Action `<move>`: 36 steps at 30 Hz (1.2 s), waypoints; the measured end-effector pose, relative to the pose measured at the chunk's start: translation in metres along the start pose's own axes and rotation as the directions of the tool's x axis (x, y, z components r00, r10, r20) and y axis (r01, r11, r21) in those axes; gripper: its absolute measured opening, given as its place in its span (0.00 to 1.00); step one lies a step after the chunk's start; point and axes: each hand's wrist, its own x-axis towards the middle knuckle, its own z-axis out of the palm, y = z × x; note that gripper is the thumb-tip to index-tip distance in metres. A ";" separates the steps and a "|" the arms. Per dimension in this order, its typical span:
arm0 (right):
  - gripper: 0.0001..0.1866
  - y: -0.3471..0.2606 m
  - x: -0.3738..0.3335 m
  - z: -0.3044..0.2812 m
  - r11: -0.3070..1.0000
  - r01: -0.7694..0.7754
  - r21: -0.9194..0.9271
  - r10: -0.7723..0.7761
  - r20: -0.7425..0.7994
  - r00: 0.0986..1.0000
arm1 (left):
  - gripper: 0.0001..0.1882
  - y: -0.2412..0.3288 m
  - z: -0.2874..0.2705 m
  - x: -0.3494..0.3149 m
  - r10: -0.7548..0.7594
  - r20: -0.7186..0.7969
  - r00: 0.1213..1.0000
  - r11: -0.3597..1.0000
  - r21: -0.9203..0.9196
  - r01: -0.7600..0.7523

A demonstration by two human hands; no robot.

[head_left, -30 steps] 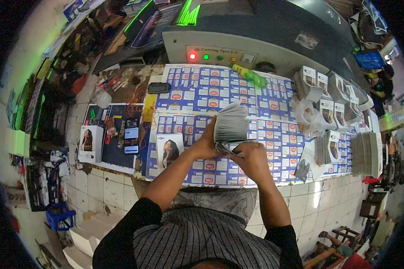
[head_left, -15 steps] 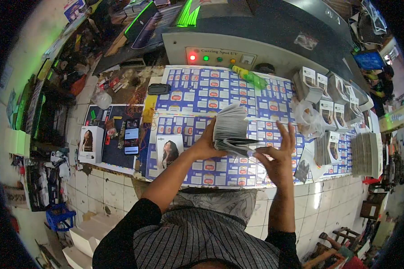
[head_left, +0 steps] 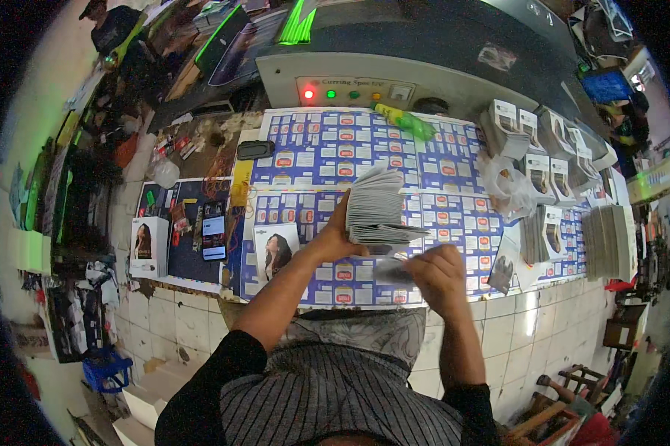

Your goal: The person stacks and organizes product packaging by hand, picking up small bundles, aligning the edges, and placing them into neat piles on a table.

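My left hand (head_left: 332, 238) grips a thick, fanned stack of folded leaflets (head_left: 381, 209) above the middle of the table. The stack's upper end spreads out; its lower sheets stick out to the right. Just below and apart from it, my right hand (head_left: 442, 275) pinches a single grey leaflet (head_left: 393, 271), smeared by motion. Left of my left hand lies a white printed pile (head_left: 277, 249) with a picture of a long-haired person on top.
Blue printed sheets (head_left: 305, 178) cover the table. Stacks of white printed pieces (head_left: 546, 175) and a clear plastic bag (head_left: 507, 189) stand at right. A green bottle (head_left: 409, 123) lies at the back, before a grey machine (head_left: 454, 82). A phone (head_left: 214, 232) rests at left.
My right hand has drawn a leaflet off the stack's lower side, moving slightly down and left, and its spread fingers have curled in. The left hand still holds the stack.
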 end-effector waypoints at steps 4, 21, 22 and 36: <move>0.10 0.017 -0.027 0.065 0.988 -0.144 -0.059 0.130 -0.198 0.971 | 0.77 0.012 -0.002 0.003 0.020 0.070 0.997 0.998 -0.066 -0.015; 0.17 0.040 -0.078 0.067 0.742 -0.548 0.385 0.595 -0.001 0.804 | 0.74 0.001 0.002 -0.005 -0.098 0.130 0.987 0.955 -0.265 0.130; 0.13 0.039 -0.079 0.067 0.749 -0.543 0.380 0.587 -0.001 0.809 | 0.74 -0.002 0.001 -0.005 -0.108 0.121 0.987 0.971 -0.198 0.131; 0.07 0.055 -0.079 0.074 0.623 -0.556 0.550 0.682 -0.032 0.731 | 0.73 -0.001 0.003 -0.003 -0.139 0.156 0.978 0.977 -0.142 0.161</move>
